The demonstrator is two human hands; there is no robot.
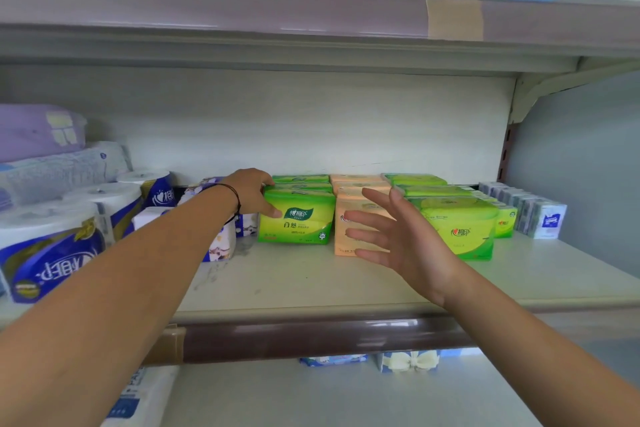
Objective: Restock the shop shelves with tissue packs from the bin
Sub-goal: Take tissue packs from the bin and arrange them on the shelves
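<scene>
On the middle shelf (311,281) stand rows of tissue packs. My left hand (251,192) grips the top left corner of the front green tissue pack (298,222), thumb on its front face and fingers over its top. More green packs stand behind it. To its right is a row of orange tissue packs (349,215), partly hidden by my right hand (398,236), which hovers in front of them with straight, spread fingers and holds nothing. Further right stands another row of green packs (460,229). The bin is out of view.
Toilet roll packs (52,246) and a small floral pack (221,246) crowd the shelf's left side. Small white pocket tissue packs (543,215) line the far right. The shelf above (311,14) hangs low overhead. Boxes (408,360) sit on the shelf below.
</scene>
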